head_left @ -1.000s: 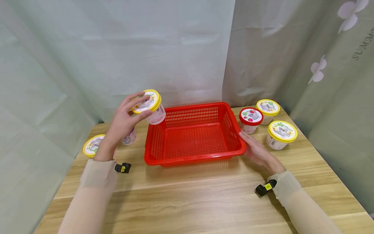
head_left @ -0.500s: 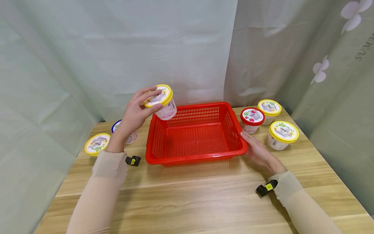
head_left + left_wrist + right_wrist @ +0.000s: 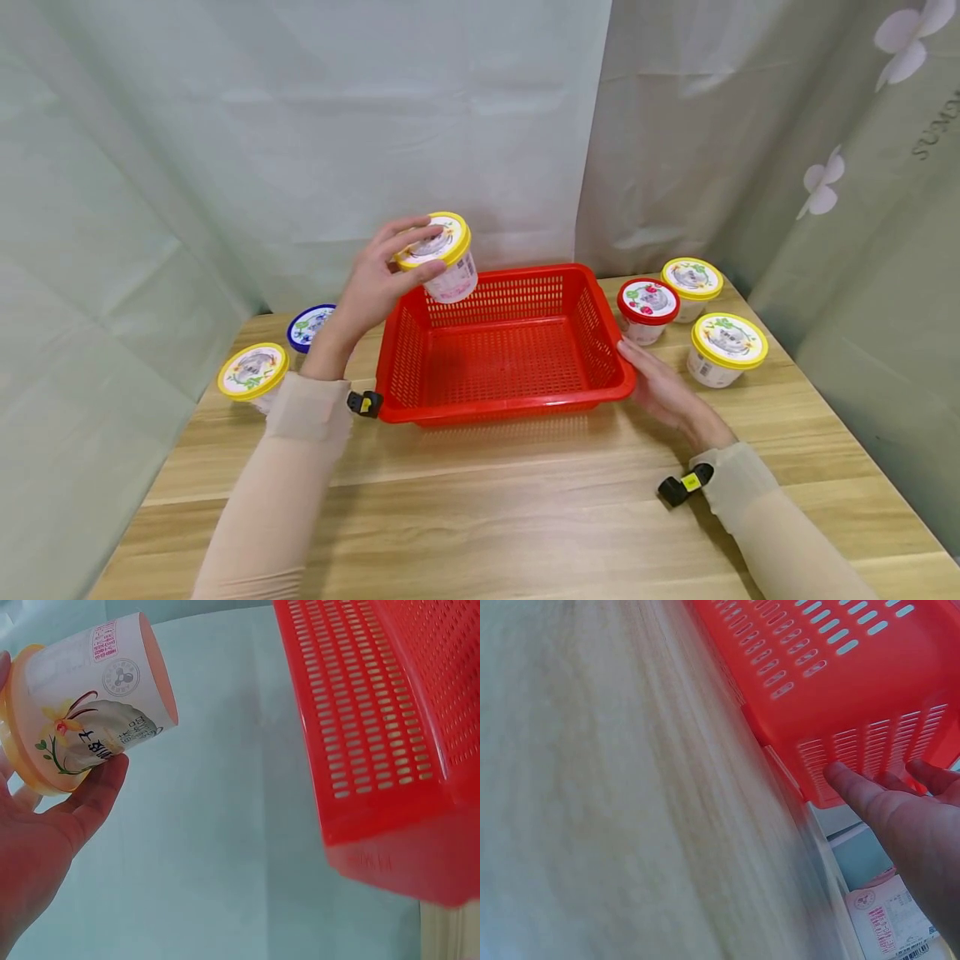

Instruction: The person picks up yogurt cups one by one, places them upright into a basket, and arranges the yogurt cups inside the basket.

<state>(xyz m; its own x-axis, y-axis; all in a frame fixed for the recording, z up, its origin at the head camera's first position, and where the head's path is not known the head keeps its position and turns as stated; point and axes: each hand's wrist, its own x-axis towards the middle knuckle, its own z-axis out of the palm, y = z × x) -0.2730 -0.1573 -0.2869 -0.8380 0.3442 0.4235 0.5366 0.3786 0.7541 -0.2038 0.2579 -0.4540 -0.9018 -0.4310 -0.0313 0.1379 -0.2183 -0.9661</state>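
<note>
My left hand (image 3: 382,271) holds a yellow-lidded tub (image 3: 453,279) by its lid, in the air over the back left of the red basket (image 3: 495,408). In the left wrist view the tub (image 3: 97,697) lies tilted, a vanilla flower printed on its side, with fingers behind the lid and along the wall. Beside the basket's right end, my right hand (image 3: 663,392) rests its fingertips against the outer wall. The right wrist view has these fingers (image 3: 862,791) stretched out along the slotted side. Nothing lies inside the basket.
On the left of the wooden table (image 3: 465,525) stand a yellow-lidded tub (image 3: 252,371) and a blue-lidded tub (image 3: 309,327). At the right are a red-lidded tub (image 3: 647,304) and two yellow-lidded ones, the nearer tub (image 3: 727,346) and the farther tub (image 3: 692,279). Curtains (image 3: 412,108) hang behind.
My left hand has carried the yellow-lidded tub rightward and slightly up, over the basket. The blue-lidded tub has come out from behind the left arm. My right hand stays at the basket's side.
</note>
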